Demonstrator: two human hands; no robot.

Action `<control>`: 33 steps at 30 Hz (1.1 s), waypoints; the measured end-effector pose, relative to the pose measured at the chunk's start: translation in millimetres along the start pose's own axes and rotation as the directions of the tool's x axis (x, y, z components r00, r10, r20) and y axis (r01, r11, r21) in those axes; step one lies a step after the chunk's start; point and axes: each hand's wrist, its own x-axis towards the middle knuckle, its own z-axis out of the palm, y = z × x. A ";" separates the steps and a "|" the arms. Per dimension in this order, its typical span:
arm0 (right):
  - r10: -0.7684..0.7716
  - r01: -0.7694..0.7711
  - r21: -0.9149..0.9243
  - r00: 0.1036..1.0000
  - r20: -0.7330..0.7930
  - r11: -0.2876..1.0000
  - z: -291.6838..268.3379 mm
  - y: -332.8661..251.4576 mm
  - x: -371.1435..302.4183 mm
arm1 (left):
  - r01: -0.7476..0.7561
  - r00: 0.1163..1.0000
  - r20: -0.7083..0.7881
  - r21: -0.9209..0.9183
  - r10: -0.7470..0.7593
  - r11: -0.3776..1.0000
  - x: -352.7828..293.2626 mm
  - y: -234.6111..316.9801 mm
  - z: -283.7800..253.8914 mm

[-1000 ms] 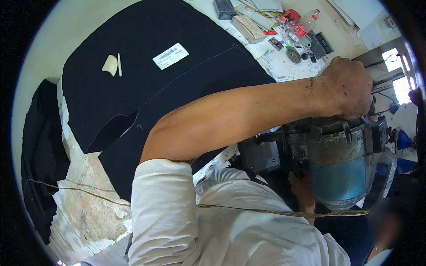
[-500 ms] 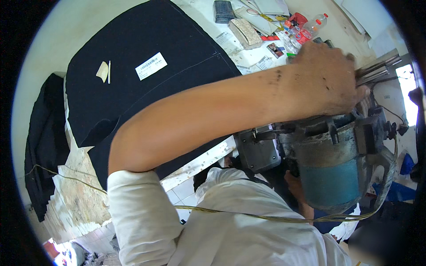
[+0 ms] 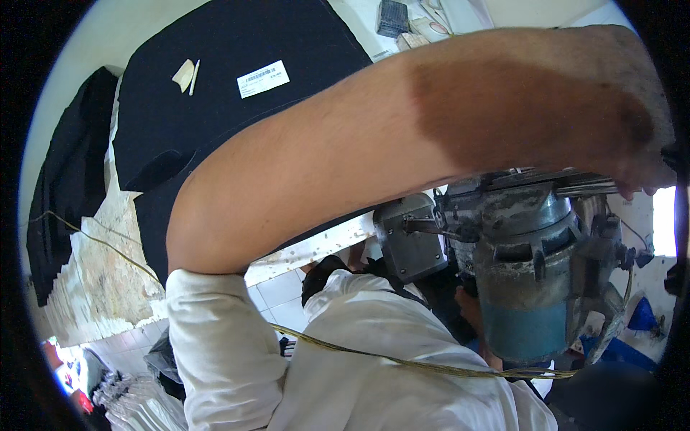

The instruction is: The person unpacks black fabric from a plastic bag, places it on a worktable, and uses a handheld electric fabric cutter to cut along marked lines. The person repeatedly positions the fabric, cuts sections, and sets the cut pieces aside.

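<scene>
Judging by its edges, we have the black cloth (image 3: 215,43), upper left, partly cut, what remains being unclear, with our left hand (image 3: 634,115) upper right, our right hand (image 3: 468,309) beside the machine (image 3: 525,294), neither grip's hold discernible.

The left hand (image 3: 640,100), blurred at two o'clock, its grip unclear, lies beyond a grimy, teal-bodied motor (image 3: 525,273) at four; the right hand (image 3: 468,309), largely hidden, sits at that motor's nine o'clock; dark fabric (image 3: 251,32) spreads at eleven, bearing a white label (image 3: 263,79) and, toward ten, a cream chip (image 3: 183,76) beside a thin white stick (image 3: 194,77)
</scene>
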 end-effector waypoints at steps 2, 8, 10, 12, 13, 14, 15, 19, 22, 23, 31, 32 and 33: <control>-0.015 0.015 0.000 1.000 0.012 1.000 -1.5 -6.4 2.0 | 0.143 0.990 -0.020 0.017 -0.143 0.990 3.5 -2.9 2.3; -0.045 0.044 0.020 0.997 0.058 0.999 -6.0 -25.6 7.2 | 0.222 0.971 -0.092 0.023 -0.219 0.975 2.4 -2.9 2.5; -0.044 0.042 0.034 0.996 0.074 0.999 -7.0 -32.7 9.6 | 0.225 0.968 -0.120 0.022 -0.221 0.974 1.0 -3.8 2.6; -0.004 -0.001 0.048 0.995 0.095 0.999 -7.0 -39.7 11.8 | 0.232 0.965 -0.136 0.029 -0.226 0.972 -0.7 -5.3 2.2; 0.037 -0.043 0.060 0.994 0.104 0.997 -6.2 -42.8 13.2 | 0.236 0.963 -0.143 0.029 -0.230 0.971 -1.4 -5.9 1.6; 0.077 -0.086 0.071 0.991 0.112 0.994 -5.1 -45.2 13.8 | 0.238 0.961 -0.152 0.031 -0.231 0.971 -2.8 -6.4 0.4; 0.111 -0.120 0.079 0.987 0.114 0.990 -4.0 -46.7 14.8 | 0.241 0.959 -0.162 0.030 -0.233 0.970 -3.3 -5.9 0.2; 0.022 -0.039 0.117 0.990 0.139 0.992 -0.6 -45.0 11.7 | 0.253 0.952 -0.190 0.043 -0.240 0.967 -8.7 -5.9 -1.9; -0.016 -0.006 0.134 0.988 0.156 0.991 -1.3 -38.9 14.5 | 0.253 0.948 -0.212 0.049 -0.238 0.966 -10.0 -7.1 2.1; -0.009 -0.017 0.153 0.986 0.169 0.988 -1.0 -37.2 17.2 | 0.256 0.948 -0.211 0.056 -0.239 0.965 -9.3 -7.9 3.8; -0.145 0.123 0.162 0.980 0.136 0.979 4.6 -32.6 30.7 | 0.287 0.932 -0.256 0.086 -0.258 0.954 -14.6 -1.9 0.8; -0.127 0.102 0.161 0.980 0.153 0.982 4.7 -33.6 32.0 | 0.285 0.931 -0.264 0.088 -0.254 0.954 -15.0 -1.1 -1.2; -0.109 0.086 0.154 0.982 0.153 0.984 4.3 -34.1 32.3 | 0.284 0.928 -0.280 0.096 -0.247 0.954 -15.0 -1.5 -3.1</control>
